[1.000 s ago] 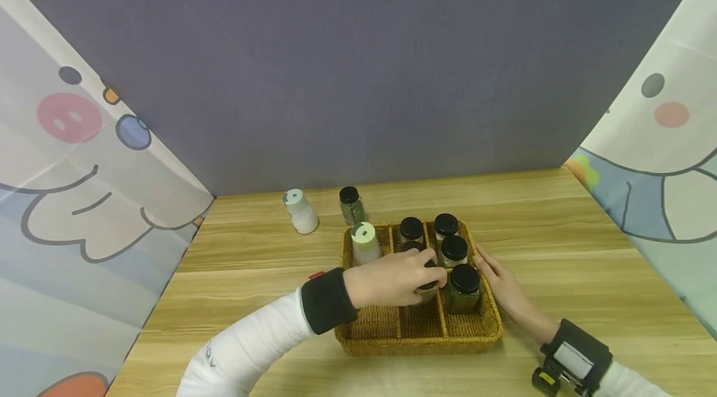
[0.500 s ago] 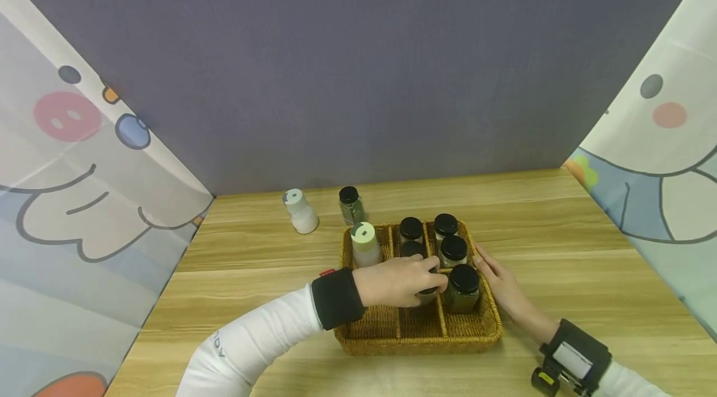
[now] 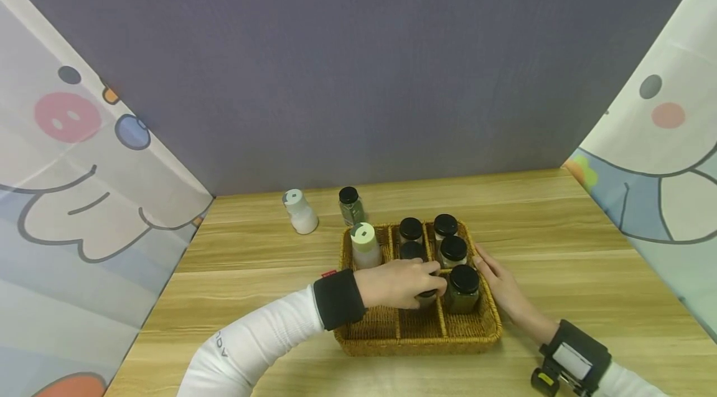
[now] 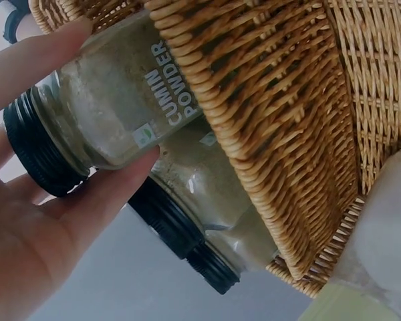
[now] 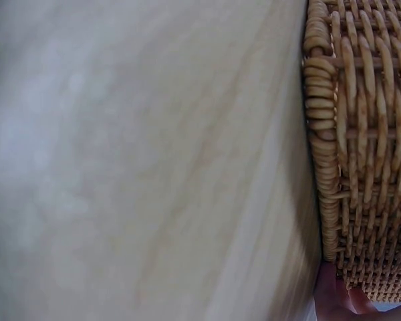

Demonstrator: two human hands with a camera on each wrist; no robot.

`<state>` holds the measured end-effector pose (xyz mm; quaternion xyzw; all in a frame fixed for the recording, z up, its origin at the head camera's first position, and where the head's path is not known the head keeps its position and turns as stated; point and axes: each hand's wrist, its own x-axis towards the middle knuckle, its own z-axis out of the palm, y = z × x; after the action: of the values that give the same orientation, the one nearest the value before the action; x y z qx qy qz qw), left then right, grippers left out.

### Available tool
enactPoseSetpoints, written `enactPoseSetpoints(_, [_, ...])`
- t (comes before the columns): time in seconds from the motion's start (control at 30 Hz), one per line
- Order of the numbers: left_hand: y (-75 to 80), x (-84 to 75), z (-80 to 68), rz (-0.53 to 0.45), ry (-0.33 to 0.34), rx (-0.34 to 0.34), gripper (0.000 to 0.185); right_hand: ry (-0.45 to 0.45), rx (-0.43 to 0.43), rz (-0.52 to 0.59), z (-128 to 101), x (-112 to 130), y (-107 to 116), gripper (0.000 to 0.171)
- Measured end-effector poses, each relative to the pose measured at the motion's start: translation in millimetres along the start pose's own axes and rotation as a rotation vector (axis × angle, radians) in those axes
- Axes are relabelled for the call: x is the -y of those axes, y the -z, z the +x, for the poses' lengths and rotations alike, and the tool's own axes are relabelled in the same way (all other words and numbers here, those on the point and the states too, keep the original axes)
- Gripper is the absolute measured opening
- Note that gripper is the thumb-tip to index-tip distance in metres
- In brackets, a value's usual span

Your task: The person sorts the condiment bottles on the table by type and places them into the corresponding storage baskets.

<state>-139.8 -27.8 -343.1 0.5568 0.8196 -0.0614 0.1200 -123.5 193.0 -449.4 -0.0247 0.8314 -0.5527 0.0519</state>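
My left hand (image 3: 398, 284) grips a glass jar of cumin powder (image 4: 113, 100) near its black lid, with thumb and fingers on either side. The jar sits at least partly inside the middle column of a divided wicker basket (image 3: 420, 347); my hand hides most of it in the head view. Behind it in that column are two more black-lidded jars (image 3: 411, 229). My right hand (image 3: 506, 288) touches the basket's outer right wall with fairly straight fingers.
Several black-lidded jars (image 3: 463, 288) fill the right column. A pale-capped bottle (image 3: 366, 247) stands in the left column. Behind the basket are a dark-lidded jar (image 3: 351, 207) and a white bottle (image 3: 302, 213). A grey panel (image 3: 358, 73) closes the table's back edge.
My left hand has shifted slightly right and down with the cumin powder jar, showing more of the jar lid behind it. The right hand and basket look unmoved.
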Motion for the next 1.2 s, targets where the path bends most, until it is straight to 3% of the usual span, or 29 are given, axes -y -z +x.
enactPoseSetpoints(0.33, [-5.9,2.2,1.0,-0.02,-0.03,-0.002,0.034,0.002,-0.01,-0.006,1,-1,-1,0.058])
enactPoseSetpoints(1.2, [-12.1,5.0,0.3,0.028,-0.002,0.007,0.039,0.003,-0.033,-0.025,1,0,-1,0.058])
